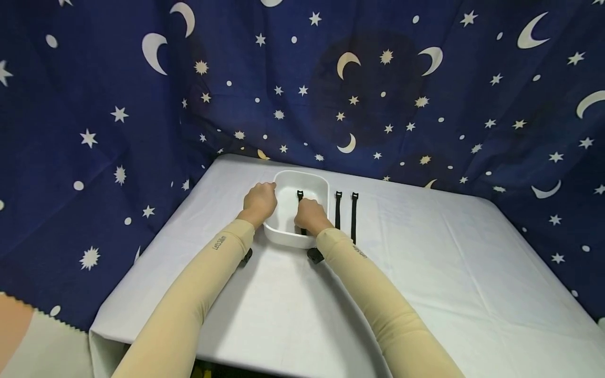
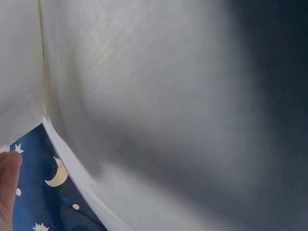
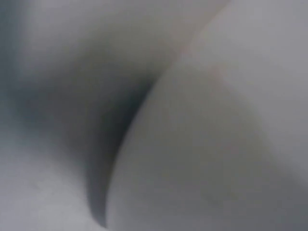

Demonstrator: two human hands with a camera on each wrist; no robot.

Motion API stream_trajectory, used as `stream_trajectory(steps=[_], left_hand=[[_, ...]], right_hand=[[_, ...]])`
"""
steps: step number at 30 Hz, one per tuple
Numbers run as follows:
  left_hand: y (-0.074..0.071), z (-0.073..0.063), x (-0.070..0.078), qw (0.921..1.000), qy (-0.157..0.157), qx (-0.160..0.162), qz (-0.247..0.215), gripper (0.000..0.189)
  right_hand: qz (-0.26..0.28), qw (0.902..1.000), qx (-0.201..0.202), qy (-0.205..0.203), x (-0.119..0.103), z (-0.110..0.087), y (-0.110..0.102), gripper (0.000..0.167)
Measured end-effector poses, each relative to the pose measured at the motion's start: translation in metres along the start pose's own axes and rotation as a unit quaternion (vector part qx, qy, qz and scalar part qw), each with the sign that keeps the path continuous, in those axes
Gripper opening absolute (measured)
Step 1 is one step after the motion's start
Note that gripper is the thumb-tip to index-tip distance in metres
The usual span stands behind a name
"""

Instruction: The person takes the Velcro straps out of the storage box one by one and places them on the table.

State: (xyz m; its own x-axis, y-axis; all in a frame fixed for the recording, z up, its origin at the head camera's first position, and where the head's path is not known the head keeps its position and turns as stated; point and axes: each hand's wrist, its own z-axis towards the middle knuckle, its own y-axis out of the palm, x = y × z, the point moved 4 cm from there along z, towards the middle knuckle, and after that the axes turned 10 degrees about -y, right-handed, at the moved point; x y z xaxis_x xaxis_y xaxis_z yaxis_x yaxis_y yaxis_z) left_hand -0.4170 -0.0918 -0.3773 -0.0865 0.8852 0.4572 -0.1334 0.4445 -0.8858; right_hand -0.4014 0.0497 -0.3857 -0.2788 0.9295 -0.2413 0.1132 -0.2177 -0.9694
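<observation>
A white rectangular tub (image 1: pixel 295 240) with rounded corners stands on the table. At its left side, my left hand (image 1: pixel 261 202) holds the rim with curled fingers; in the left wrist view only fingertips (image 2: pixel 8 180) show beside the pale wall. My right hand (image 1: pixel 312 216) is inside the tub, fingers curled at a black hook-and-loop strap (image 1: pixel 300 195) that runs lengthwise there. The hand covers the strap's middle, and the fingertips are hidden. To the right of the tub lie two more black straps, one nearer (image 1: pixel 337 210) and one farther (image 1: pixel 354 212), side by side.
A white cloth covers the table (image 1: pixel 439 262). Behind and to the left hangs a dark blue curtain (image 1: pixel 302 68) with moons and stars. Black wrist cameras sit under both forearms, the right one (image 1: pixel 315 255) close to the tub's front. The right wrist view is blurred.
</observation>
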Motion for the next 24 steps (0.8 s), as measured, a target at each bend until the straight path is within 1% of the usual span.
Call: stream_trajectory(steps=[8, 16, 24], left_hand=[[0.0025, 0.0001, -0.0007, 1.0, 0.002, 0.0, -0.001, 0.039], [0.003, 0.0012, 0.0014, 1.0, 0.004, -0.003, 0.001, 0.039], [0.0017, 0.0003, 0.0008, 1.0, 0.005, 0.002, 0.002, 0.039]], right_hand=[[-0.018, 0.9998, -0.001, 0.012, 0.0025, 0.0032, 0.0049, 0.009], [-0.039, 0.999, 0.015, 0.017, 0.0038, 0.0059, 0.0038, 0.012], [-0.037, 0.9988, 0.028, 0.015, 0.0047, 0.0083, 0.0057, 0.009]])
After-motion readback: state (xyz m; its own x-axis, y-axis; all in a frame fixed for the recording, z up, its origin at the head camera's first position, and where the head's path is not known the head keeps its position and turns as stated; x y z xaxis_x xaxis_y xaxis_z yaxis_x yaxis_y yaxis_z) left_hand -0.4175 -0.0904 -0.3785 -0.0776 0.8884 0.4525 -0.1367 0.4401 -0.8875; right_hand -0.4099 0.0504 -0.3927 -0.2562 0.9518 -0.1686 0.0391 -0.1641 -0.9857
